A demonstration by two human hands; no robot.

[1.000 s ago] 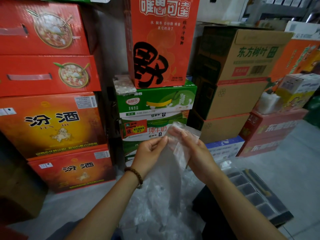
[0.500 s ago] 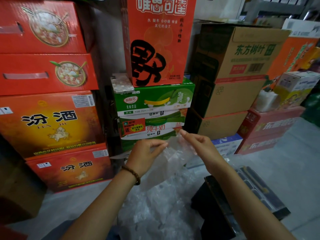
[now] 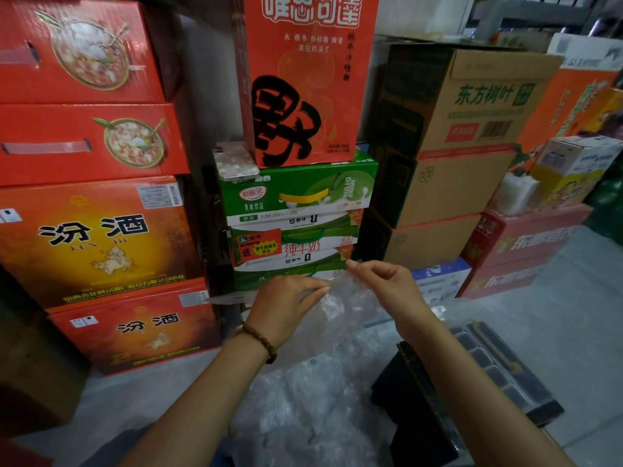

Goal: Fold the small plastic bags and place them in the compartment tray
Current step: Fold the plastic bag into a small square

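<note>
Bag (image 3: 340, 298) between left hand (image 3: 286, 305) and right hand (image 3: 387, 284); bag pile (image 3: 303, 406) below; tray (image 3: 499, 369) right; boxes (image 3: 296, 197) behind

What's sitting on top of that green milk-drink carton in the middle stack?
A tall orange-red cardboard box with a big black character stands on the green carton, with a pale patterned phone, it seems, lying beside it. The carton's top beneath them is covered.

I've got red cartons (image 3: 91, 237) stacked at frame left, green milk cases (image 3: 296, 193) centre, brown boxes (image 3: 472, 106) upper right.
</note>
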